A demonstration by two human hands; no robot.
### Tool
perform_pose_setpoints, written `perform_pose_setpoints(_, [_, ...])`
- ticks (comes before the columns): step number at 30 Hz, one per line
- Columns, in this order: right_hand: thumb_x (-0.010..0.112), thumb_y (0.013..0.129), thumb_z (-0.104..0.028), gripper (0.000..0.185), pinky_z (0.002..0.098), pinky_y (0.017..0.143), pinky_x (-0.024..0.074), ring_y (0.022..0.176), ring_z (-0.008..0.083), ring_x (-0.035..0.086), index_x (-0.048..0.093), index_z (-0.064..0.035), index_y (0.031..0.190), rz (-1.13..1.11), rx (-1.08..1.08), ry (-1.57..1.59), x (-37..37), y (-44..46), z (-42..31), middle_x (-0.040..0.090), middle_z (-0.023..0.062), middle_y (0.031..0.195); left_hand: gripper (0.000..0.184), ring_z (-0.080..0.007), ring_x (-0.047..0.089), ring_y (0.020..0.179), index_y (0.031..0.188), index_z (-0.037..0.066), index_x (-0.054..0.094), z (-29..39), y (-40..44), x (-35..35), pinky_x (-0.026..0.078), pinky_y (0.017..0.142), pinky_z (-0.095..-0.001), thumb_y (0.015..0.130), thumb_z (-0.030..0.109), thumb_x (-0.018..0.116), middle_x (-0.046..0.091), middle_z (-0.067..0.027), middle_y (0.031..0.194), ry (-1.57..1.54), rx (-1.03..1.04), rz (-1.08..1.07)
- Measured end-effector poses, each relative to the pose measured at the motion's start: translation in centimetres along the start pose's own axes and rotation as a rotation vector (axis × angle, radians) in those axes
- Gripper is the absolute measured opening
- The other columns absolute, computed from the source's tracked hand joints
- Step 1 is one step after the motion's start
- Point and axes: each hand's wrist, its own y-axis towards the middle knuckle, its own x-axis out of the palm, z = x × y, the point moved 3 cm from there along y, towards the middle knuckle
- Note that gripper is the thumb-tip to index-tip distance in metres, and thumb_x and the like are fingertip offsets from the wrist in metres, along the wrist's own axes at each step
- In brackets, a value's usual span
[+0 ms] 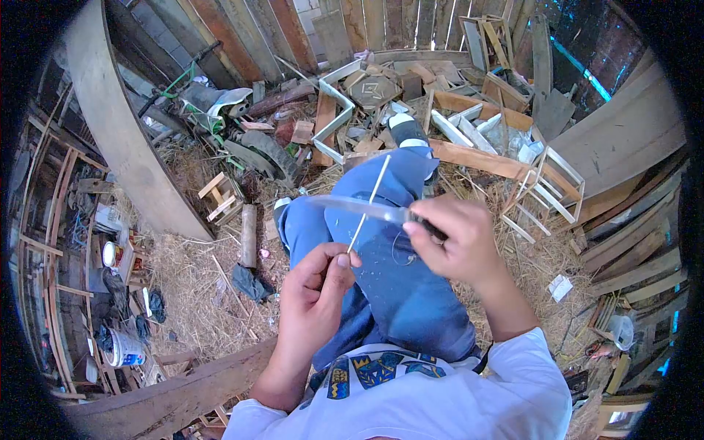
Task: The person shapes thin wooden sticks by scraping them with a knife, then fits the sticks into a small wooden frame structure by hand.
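Above my lap, my left hand (320,282) pinches the lower end of a thin pale stick (377,183), which slants up and to the right. My right hand (458,236) is closed round the dark handle of a knife (367,207). The blade points left and crosses the stick about midway; it is slightly blurred. Small pale shavings lie on my blue trousers (403,293) below. A thin loop of wire or fibre (400,257) hangs under the knife handle.
Wood offcuts and small frames (543,192) are piled ahead and right. A wheeled machine (257,150) stands front left near a curved board (139,139). A white bucket (125,347) sits at left; a beam (176,392) runs beside me. Straw covers the ground.
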Motion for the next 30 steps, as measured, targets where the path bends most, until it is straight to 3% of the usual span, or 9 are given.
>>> perform_pose_setpoints(2, [0.081,0.084,-0.027,0.017,0.0387,0.05,0.0484,0.052,0.0236,0.063,0.072,-0.0138,0.089,0.031,-0.027,-0.011,0.1,-0.1,-0.4,0.065,0.0022,0.068,0.015,-0.0022,0.041,0.068,0.102,-0.001,0.064,0.0,0.0,-0.1,0.032,0.059,-0.0216,0.109,0.01,0.055,0.05,0.0052,0.075,0.016,-0.017,0.028])
perform_pose_setpoints(4, [0.08,0.085,-0.026,0.016,0.0381,0.049,0.0472,0.052,0.0237,0.064,0.072,-0.013,0.087,-0.228,-0.094,-0.037,0.5,-0.4,-2.4,0.068,0.0028,0.069,0.015,-0.0022,0.042,0.069,0.102,-0.001,0.064,-0.4,-0.2,0.0,0.033,0.059,-0.0212,0.109,0.008,0.055,0.051,0.0046,0.075,0.038,0.01,0.052])
perform_pose_setpoints(8, [0.08,0.084,-0.028,0.016,0.0374,0.049,0.0462,0.052,0.0235,0.063,0.071,-0.0149,0.087,-0.091,-0.04,-0.013,0.1,0.1,-0.6,0.065,0.0021,0.067,0.012,-0.0023,0.047,0.071,0.104,-0.002,0.064,-0.3,0.1,-0.4,0.037,0.061,-0.0196,0.107,0.006,0.057,0.056,0.003,0.078,0.066,0.039,0.1])
perform_pose_setpoints(18, [0.08,0.085,-0.029,0.019,0.0383,0.05,0.0465,0.053,0.0227,0.064,0.071,-0.0129,0.087,-0.166,-0.079,-0.089,0.4,0.1,-1.8,0.066,0.0024,0.069,0.01,-0.0018,0.048,0.069,0.102,-0.003,0.067,-0.5,0.1,-0.5,0.037,0.059,-0.0198,0.105,0.003,0.059,0.059,0.0027,0.077,0.199,0.083,0.164])
perform_pose_setpoints(21, [0.084,0.081,-0.024,0.02,0.0375,0.05,0.0484,0.056,0.0262,0.065,0.071,-0.0087,0.085,-0.071,-0.056,-0.071,-0.2,0.7,-0.4,0.068,0.0073,0.071,0.009,-0.0018,0.049,0.069,0.102,-0.003,0.067,-0.4,-0.1,-0.5,0.038,0.059,-0.0201,0.104,0.003,0.06,0.059,0.002,0.077,0.183,0.074,0.148])
perform_pose_setpoints(24, [0.083,0.08,-0.021,0.019,0.0371,0.051,0.0488,0.057,0.0269,0.066,0.072,-0.008,0.086,-0.239,-0.065,-0.129,0.1,0.2,-2.2,0.069,0.0093,0.072,0.009,-0.0018,0.049,0.069,0.101,-0.003,0.066,-0.6,0.2,-0.6,0.038,0.059,-0.0205,0.104,0.004,0.061,0.059,0.0012,0.076,0.239,0.095,0.166])
perform_pose_setpoints(25, [0.079,0.086,-0.028,0.018,0.0377,0.052,0.0494,0.054,0.0235,0.064,0.069,-0.0131,0.086,-0.204,-0.102,-0.146,0.1,0.4,-2.4,0.065,0.003,0.069,0.009,-0.002,0.049,0.068,0.101,-0.003,0.066,-0.6,0.0,-0.7,0.038,0.058,-0.0207,0.104,0.004,0.061,0.06,0.0009,0.075,0.261,0.113,0.153])
perform_pose_setpoints(30, [0.079,0.086,-0.03,0.019,0.0392,0.051,0.0492,0.055,0.0241,0.065,0.07,-0.014,0.087,-0.042,-0.03,-0.176,-0.5,0.7,-0.7,0.065,0.0036,0.069,0.009,-0.0023,0.049,0.066,0.101,-0.003,0.067,-1.0,0.0,-0.6,0.038,0.057,-0.0214,0.103,0.004,0.061,0.06,0.0008,0.073,0.237,0.098,0.185])
